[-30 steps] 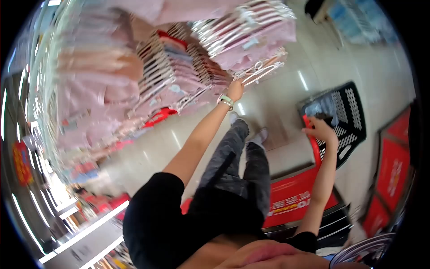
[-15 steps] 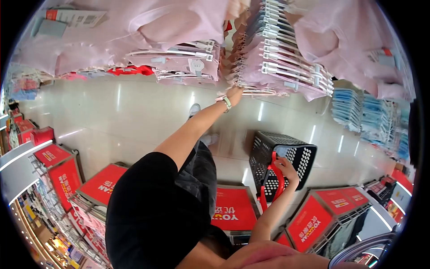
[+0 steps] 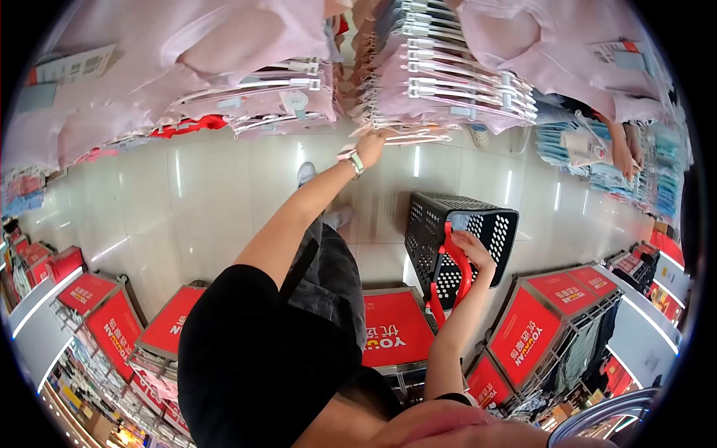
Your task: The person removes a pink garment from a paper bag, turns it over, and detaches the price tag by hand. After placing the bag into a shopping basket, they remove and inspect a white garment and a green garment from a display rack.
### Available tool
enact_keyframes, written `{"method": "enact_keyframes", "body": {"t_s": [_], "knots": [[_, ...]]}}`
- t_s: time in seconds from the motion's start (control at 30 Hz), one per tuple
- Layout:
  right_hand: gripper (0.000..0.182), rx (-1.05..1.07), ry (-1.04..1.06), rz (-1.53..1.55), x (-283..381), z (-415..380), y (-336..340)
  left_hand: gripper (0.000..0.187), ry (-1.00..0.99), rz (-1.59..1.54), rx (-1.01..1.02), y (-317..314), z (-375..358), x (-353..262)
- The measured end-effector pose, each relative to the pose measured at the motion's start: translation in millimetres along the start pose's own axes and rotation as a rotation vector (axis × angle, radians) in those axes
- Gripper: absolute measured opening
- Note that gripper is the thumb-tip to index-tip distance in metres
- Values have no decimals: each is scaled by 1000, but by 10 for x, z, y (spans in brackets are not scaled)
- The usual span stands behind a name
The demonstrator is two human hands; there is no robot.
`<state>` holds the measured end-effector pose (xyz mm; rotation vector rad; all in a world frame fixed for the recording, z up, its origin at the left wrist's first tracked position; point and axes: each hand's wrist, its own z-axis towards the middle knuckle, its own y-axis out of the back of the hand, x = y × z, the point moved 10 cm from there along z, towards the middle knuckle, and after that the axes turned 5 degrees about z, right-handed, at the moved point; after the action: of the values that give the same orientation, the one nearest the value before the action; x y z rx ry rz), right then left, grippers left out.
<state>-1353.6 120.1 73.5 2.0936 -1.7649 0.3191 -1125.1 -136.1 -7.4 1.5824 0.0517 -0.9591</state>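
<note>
My left hand [image 3: 370, 148], with a watch at the wrist, reaches forward to the near end of a row of hangers. Its fingers are closed at a pale hanger [image 3: 414, 137], partly hidden by the hand. Behind that hanger, pink garments [image 3: 388, 71] hang on white clip hangers [image 3: 437, 88] in a dense row. Lower on the right, my right hand [image 3: 475, 251] is wrapped round the red handle [image 3: 461, 272] of a black perforated shopping basket [image 3: 427, 243]. The basket stands tilted beside my legs.
At right, another person's hands [image 3: 626, 153] are at light blue hanging garments [image 3: 556, 142]. More pink garments [image 3: 246, 45] hang at upper left. Red-topped display racks [image 3: 396, 328] stand close behind me, with another red-signed rack [image 3: 526, 340] right of the basket.
The view has shifted, so the hangers and basket sit further left. Another person's arms and a shoe have appeared on the right. My hands keep their places at the hanger and basket handle.
</note>
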Motion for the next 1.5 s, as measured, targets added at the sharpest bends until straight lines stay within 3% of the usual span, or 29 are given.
{"method": "enact_keyframes", "body": {"t_s": [0.03, 0.07, 0.2, 0.27, 0.37, 0.4, 0.53, 0.6, 0.7, 0.77, 0.8, 0.87, 0.97, 1.1, 1.23, 1.3, 1.5], "knots": [[41, 10, 18, 1, 23, 8, -9, 34, -111, -1, -150, 95, -48, -105], [42, -11, 20, -24, 36, 3, 13, 35, -33, -12, -46, 47, -37, -86], [42, 11, 43, -11, 33, 57, 45, 32, 47, 4, -1, -17, 119, -101], [42, -1, 39, 28, -22, 95, 53, 29, 148, 83, 201, -246, 230, 31], [42, -3, 64, 66, -4, 116, 47, 15, 134, 146, 164, -241, 263, 137], [43, -15, 63, 53, -11, 108, 60, 17, 196, 166, 203, -302, 254, 254], [49, -20, 117, 0, -124, 228, 62, 19, 133, 202, 236, -92, 191, 76], [49, -21, 114, -26, -155, 237, 34, 24, 14, 410, 148, 204, 265, -334], [48, -23, 131, -81, -116, 212, -30, 31, -30, 183, 250, -251, 500, -555], [48, 3, 177, -63, -44, 185, -111, 38, -488, 355, -87, -44, 521, -1232], [47, -22, 134, -59, -39, 132, -113, 38, -488, 349, -93, -51, 570, -1279], [47, -4, 115, -7, -70, 116, -161, 42, -302, 400, 102, -289, 765, -1124], [50, 1, 98, -37, 2, 10, -242, 44, -193, 256, 78, -272, 774, -944], [52, 39, 126, -85, 35, 9, -302, 48, -273, 228, -26, -318, 681, -900], [54, 65, 100, -79, 4, 6, -338, 50, -241, 196, 30, -340, 698, -858], [54, 64, 106, -70, 4, 5, -345, 53, -359, 439, 101, -410, 663, -925], [52, 52, 43, -43, 56, -73, -379, 58, -355, 432, 79, -254, 669, -947]]}}
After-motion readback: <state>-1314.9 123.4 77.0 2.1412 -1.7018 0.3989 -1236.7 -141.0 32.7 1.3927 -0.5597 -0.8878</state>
